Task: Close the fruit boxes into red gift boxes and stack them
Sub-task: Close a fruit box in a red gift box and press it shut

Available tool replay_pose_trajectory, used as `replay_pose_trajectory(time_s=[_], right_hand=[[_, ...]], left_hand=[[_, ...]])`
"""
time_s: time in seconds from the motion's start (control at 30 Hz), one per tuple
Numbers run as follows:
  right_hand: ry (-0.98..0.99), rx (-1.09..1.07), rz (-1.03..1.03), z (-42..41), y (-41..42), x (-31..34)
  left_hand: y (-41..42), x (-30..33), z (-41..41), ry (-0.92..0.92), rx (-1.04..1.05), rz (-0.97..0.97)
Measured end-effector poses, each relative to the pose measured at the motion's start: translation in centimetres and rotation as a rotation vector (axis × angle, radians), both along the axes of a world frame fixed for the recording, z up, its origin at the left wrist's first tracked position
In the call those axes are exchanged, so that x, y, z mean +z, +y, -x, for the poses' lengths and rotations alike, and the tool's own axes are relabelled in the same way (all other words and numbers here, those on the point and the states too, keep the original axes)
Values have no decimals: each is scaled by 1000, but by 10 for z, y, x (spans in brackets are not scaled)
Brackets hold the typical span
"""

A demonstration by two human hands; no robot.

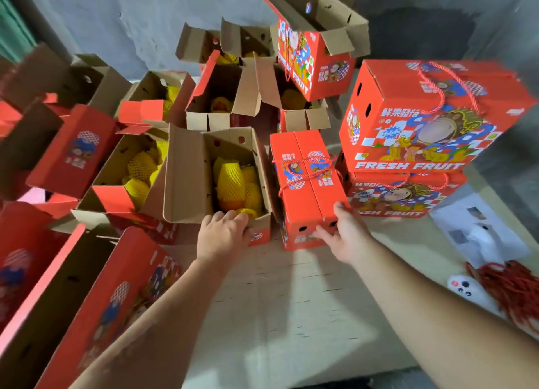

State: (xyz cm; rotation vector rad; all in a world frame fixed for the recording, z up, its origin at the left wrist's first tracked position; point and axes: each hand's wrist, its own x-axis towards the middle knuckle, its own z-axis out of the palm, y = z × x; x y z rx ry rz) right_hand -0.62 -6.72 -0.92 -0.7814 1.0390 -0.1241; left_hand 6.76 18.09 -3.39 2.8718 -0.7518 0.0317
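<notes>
Concrete floor (pixel 291 315), left hand (pixel 223 237) fingers curled over open fruit box (pixel 221 181) rim, right hand (pixel 347 237) grip clamped on closed red box (pixel 306 184) end

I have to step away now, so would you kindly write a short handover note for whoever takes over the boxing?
Left hand: rests on the near rim of the open box, fingers curled over the edge; fruit in yellow netting is inside, flaps up.
Right hand: grips the near end of the closed box, which stands on the floor with its red cord across the top.
Done: that box is closed; two closed boxes are in the stack to the right.
Left: put the closed box on the stack, then close the open box and the other open ones behind and to the left.
</notes>
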Motion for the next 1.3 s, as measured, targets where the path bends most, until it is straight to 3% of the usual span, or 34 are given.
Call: replay_pose_trajectory(time_s=[0.07, 0.17, 0.27, 0.37, 0.43, 0.6, 0.7, 0.83, 0.93, 1.03, 1.07, 1.17, 1.3], right_hand=[[4, -101, -50, -23, -6, 7], [-27, -139, 83, -35, 18, 5], [129, 291, 585, -7, 79, -19], [197, 597, 712, 22, 100, -36], [177, 647, 780, 25, 84, -32], [157, 774, 892, 33, 35, -19], [209, 839, 982, 42, -13, -16], [355, 670, 1148, 68, -81, -15], [510, 528, 1243, 97, -123, -22], [495, 524, 1029, 122, -157, -28], [486, 559, 959, 129, -166, -28], [468, 629, 942, 143, -191, -29], [396, 507, 862, 157, -225, -30]], left_hand=[[-3, -1, 12, 30, 2, -24], [-5, 1, 40, 90, 1, -58], [-16, 10, 80, 144, 15, -74], [-21, 25, 98, 258, -24, -16], [-11, 44, 90, 312, -86, 80], [23, 87, 55, -6, 62, 225], [34, 83, 43, 74, 204, 278], [28, 49, 64, 282, 350, 266], [10, 19, 101, 737, 524, 629], [-16, -3, 134, 1284, 626, 1010], [-26, -7, 141, 1367, 617, 1119], [-62, -8, 149, 1322, 583, 1289], [-101, -4, 151, 1222, 556, 1477]])
